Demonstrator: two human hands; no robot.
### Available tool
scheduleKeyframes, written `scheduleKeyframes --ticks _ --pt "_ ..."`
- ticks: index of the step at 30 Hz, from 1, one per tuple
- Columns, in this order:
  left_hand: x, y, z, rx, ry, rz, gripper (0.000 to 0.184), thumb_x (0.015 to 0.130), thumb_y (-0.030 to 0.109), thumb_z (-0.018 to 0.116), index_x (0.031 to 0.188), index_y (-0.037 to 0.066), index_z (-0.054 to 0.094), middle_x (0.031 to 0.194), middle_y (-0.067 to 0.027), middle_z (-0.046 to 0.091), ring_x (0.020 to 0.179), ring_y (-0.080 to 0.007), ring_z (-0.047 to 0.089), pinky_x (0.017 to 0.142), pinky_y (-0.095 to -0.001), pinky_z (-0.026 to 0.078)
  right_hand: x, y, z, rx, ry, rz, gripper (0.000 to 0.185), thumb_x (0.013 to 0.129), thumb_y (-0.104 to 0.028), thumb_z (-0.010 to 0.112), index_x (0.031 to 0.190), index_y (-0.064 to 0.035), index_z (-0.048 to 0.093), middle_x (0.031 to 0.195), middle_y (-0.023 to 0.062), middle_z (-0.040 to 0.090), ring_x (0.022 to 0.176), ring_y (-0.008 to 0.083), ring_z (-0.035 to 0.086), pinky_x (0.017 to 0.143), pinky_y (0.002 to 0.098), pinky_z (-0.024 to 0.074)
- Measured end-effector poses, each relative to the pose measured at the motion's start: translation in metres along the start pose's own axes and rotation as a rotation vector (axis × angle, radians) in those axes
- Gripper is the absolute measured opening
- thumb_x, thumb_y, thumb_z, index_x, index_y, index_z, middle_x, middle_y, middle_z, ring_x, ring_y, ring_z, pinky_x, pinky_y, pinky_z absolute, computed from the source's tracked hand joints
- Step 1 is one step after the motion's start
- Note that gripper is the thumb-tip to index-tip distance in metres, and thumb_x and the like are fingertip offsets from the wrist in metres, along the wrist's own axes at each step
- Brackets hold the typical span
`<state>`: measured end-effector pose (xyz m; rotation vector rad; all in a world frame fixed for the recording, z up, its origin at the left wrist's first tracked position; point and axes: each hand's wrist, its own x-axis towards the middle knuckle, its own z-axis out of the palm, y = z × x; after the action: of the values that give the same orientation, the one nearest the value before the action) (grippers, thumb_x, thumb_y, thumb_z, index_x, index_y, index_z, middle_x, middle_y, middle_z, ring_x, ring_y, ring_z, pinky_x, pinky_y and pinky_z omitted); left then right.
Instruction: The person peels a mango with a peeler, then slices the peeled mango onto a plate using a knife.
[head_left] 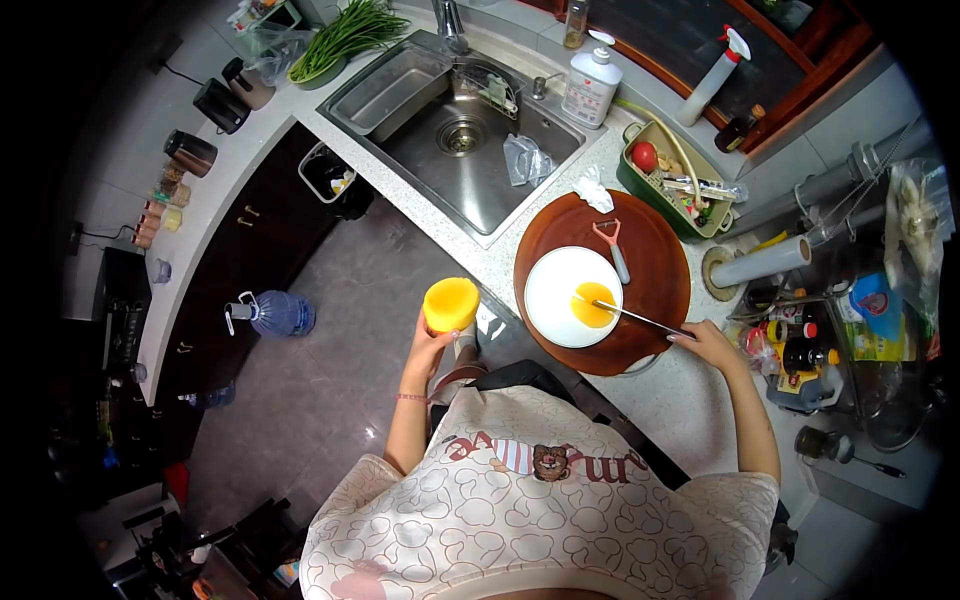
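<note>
My left hand (pixel 432 346) is closed around a bright yellow, peeled-looking chunk (pixel 451 303) with a flat round top, held out over the floor beside the counter. Its exact kind is unclear. In my right hand (pixel 708 346) is a long thin knife (pixel 645 320), seen nearly edge-on. The knife's far end rests over a round yellow-orange piece (pixel 592 312) on a white plate (pixel 552 290). Under the plate lies a round brown cutting board (pixel 655 260). A peeler (pixel 613 247) with an orange-red head sits on the board, just beyond the plate.
A steel sink (pixel 470 150) with a plastic bag (pixel 527 160) is at the far side. Behind the board stand a green basket (pixel 660 190) and a white pump bottle (pixel 592 88). Bottles crowd a rack (pixel 845 340) at right. A water jug (pixel 283 313) stands on the floor.
</note>
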<state>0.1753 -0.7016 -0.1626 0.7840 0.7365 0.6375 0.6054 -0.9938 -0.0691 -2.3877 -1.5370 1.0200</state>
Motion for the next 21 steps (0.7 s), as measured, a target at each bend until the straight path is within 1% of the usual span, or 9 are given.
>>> scheduleKeyframes --ticks 1,3,6,7,9,10,12,18,21 --pt "0.0 0.0 0.0 0.003 0.003 -0.003 0.082 0.069 -0.004 0.074 0.14 0.005 0.033 0.127 -0.0055 0.051 0.12 -0.0181 0.049 0.103 -0.032 0.038 0.001 -0.003 0.0 -0.035 0.033 -0.004 0.041 0.087 -0.041 0.061 0.09 -0.0002 0.064 0.068 0.0226 0.056 0.066 0.0346 0.057 0.065 0.0399 0.0435" --pt "0.001 0.001 0.001 0.015 -0.004 0.018 0.077 0.07 -0.001 0.075 0.137 0.005 0.035 0.127 -0.0069 0.051 0.121 -0.0208 0.048 0.106 -0.0357 0.036 0.003 -0.015 0.0 -0.105 0.1 -0.013 0.044 0.085 -0.045 0.061 0.09 -0.0019 0.064 0.071 0.0228 0.057 0.069 0.0382 0.057 0.067 0.0408 0.0444" --pt "0.002 0.0 0.002 0.022 -0.003 0.032 0.075 0.071 0.001 0.075 0.135 0.004 0.037 0.127 -0.0078 0.05 0.122 -0.0223 0.048 0.107 -0.0378 0.034 0.012 -0.037 -0.001 -0.103 0.153 -0.013 0.046 0.083 -0.051 0.062 0.083 -0.0043 0.065 0.067 0.0222 0.06 0.072 0.0406 0.06 0.068 0.0462 0.0475" --pt "0.003 0.001 0.003 0.022 -0.001 0.034 0.075 0.071 0.001 0.075 0.135 0.004 0.037 0.127 -0.0078 0.05 0.122 -0.0223 0.048 0.107 -0.0379 0.034 0.016 -0.041 -0.001 -0.102 0.124 -0.012 0.045 0.083 -0.05 0.062 0.084 -0.0042 0.064 0.069 0.0228 0.059 0.072 0.0411 0.059 0.068 0.0459 0.0473" --pt "0.005 0.002 0.004 0.005 -0.001 0.016 0.08 0.07 -0.003 0.074 0.138 0.005 0.034 0.128 -0.0065 0.05 0.121 -0.0197 0.048 0.104 -0.034 0.037 0.027 -0.047 0.001 -0.1 0.064 -0.009 0.044 0.083 -0.048 0.062 0.088 -0.0039 0.063 0.072 0.0241 0.059 0.073 0.0421 0.058 0.068 0.0452 0.0469" --pt "0.006 0.002 0.004 -0.004 -0.001 0.007 0.082 0.07 -0.005 0.073 0.14 0.005 0.032 0.128 -0.0058 0.05 0.121 -0.0184 0.048 0.103 -0.0321 0.038 0.031 -0.048 0.004 -0.122 0.092 -0.038 0.044 0.083 -0.048 0.062 0.086 -0.0044 0.064 0.069 0.0223 0.06 0.07 0.0411 0.06 0.066 0.0456 0.0478" --pt "0.006 0.002 0.004 -0.003 -0.017 0.008 0.082 0.07 -0.005 0.073 0.14 0.005 0.031 0.128 -0.0061 0.05 0.121 -0.0185 0.048 0.103 -0.0323 0.038 0.036 -0.049 0.01 -0.166 0.149 -0.097 0.045 0.083 -0.05 0.062 0.082 -0.0053 0.064 0.064 0.0187 0.061 0.065 0.0391 0.062 0.061 0.0465 0.0495" --pt "0.005 0.002 0.002 0.013 -0.004 0.003 0.083 0.07 -0.005 0.073 0.14 0.005 0.031 0.128 -0.0066 0.05 0.121 -0.0188 0.049 0.104 -0.0326 0.038 0.04 -0.044 0.022 -0.37 0.202 -0.151 0.045 0.083 -0.051 0.061 0.078 -0.0062 0.06 0.06 0.0162 0.061 0.059 0.0363 0.062 0.055 0.0455 0.0509" --pt "0.005 0.002 0.0 0.015 0.005 -0.002 0.082 0.07 -0.005 0.073 0.14 0.005 0.031 0.128 -0.0067 0.05 0.121 -0.019 0.049 0.104 -0.0327 0.038 0.038 -0.044 0.026 -0.396 0.23 -0.192 0.044 0.083 -0.051 0.061 0.077 -0.0071 0.058 0.06 0.0146 0.062 0.056 0.0359 0.062 0.053 0.0451 0.0508"
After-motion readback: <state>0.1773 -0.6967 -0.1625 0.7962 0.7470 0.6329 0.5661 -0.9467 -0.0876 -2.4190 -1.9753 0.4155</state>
